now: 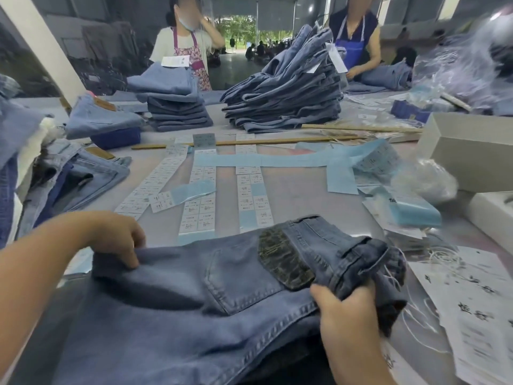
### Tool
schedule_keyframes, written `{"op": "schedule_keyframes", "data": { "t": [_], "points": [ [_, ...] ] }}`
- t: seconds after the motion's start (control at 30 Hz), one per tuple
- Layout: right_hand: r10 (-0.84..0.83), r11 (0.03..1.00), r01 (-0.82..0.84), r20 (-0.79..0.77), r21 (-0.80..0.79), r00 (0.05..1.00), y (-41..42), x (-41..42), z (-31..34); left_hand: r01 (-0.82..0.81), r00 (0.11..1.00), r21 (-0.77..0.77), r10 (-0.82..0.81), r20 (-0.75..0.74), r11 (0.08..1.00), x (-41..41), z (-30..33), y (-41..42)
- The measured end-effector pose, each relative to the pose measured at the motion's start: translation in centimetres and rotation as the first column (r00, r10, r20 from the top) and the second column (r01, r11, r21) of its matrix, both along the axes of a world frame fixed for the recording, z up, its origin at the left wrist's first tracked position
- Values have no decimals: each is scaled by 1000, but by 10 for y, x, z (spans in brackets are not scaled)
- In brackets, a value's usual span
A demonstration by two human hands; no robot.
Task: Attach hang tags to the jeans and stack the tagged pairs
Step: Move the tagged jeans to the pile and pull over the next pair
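A pair of blue jeans (172, 295) lies across the near table edge, back pocket and dark leather waist patch (286, 262) facing up. My left hand (116, 237) pinches the fabric at the far left edge of the jeans. My right hand (347, 315) grips the bunched waistband at the right. White hang tags with strings (472, 295) lie to the right of the jeans. Strips of white size stickers (200, 207) on blue backing lie on the table beyond the jeans.
Two stacks of folded jeans (283, 90) (172, 98) stand at the far side, where two people work. More jeans (83, 179) lie at the left. White boxes (472, 151) and clear plastic bags (427, 182) are at the right. Wooden sticks (277, 141) lie across the middle.
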State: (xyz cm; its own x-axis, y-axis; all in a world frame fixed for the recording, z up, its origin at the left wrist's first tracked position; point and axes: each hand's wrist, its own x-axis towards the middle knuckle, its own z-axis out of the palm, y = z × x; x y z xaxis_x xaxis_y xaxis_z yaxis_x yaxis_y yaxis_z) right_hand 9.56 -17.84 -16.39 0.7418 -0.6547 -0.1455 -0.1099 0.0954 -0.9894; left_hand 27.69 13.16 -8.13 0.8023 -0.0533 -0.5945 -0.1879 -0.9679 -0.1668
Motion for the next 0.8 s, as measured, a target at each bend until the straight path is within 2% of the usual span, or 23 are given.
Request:
{"op": "schedule_keyframes", "data": {
  "t": [0.07, 0.13, 0.17, 0.23, 0.3, 0.37, 0.43, 0.5, 0.6, 0.63, 0.67, 0.7, 0.73, 0.77, 0.8],
  "points": [
    [-12, 998, 7, -73, -67, 997, -1, -9, -4, 24, 993, -24, -21, 120, 999, -1, -3, -13],
    [-49, 987, 36, -77, -157, 996, -6, -15, 3, 103, 966, -161, -60, 251, 982, -8, -11, -48],
    [-62, 975, 45, -72, -217, 995, -9, -16, 6, 140, 962, -270, -67, 263, 953, -13, -17, -70],
    [-44, 929, -7, -129, -370, 991, -19, -15, 14, 188, 974, -455, -107, 198, 871, -24, -28, -117],
    [-38, 816, -139, -293, -560, 955, -32, -11, 19, 200, 980, -568, -153, 130, 799, -32, -38, -163],
    [-62, 721, -267, -444, -639, 894, -43, -7, 24, 225, 974, -579, -168, 151, 784, -37, -47, -199],
    [-52, 718, -317, -503, -619, 863, -45, -8, 31, 210, 973, -526, -126, 191, 824, -36, -55, -218],
    [-57, 656, -333, -485, -677, 873, -39, -12, 33, 175, 974, -498, -77, 212, 849, -33, -61, -222],
    [-52, 465, -187, -237, -866, 970, -18, -15, 22, 193, 949, -541, -15, 315, 818, -29, -65, -214],
    [-19, 414, -113, -133, -903, 991, -9, -15, 20, 214, 919, -615, 57, 390, 759, -27, -65, -211],
    [19, 365, -35, -30, -930, 999, -1, -15, 18, 215, 892, -725, 170, 418, 654, -26, -64, -206],
    [69, 335, 18, 44, -942, 997, 8, -14, 18, 167, 891, -859, 299, 342, 483, -26, -59, -201],
    [121, 313, 61, 103, -948, 987, 14, -12, 17, 19, 912, -968, 392, 120, 251, -27, -52, -196],
    [169, 294, 74, 128, -953, 977, 21, -10, 16, -208, 904, -978, 381, -195, -8, -28, -46, -191],
    [201, 264, 56, 112, -963, 973, 27, -9, 14, -402, 857, -900, 277, -434, -168, -28, -41, -185]
  ]
}}
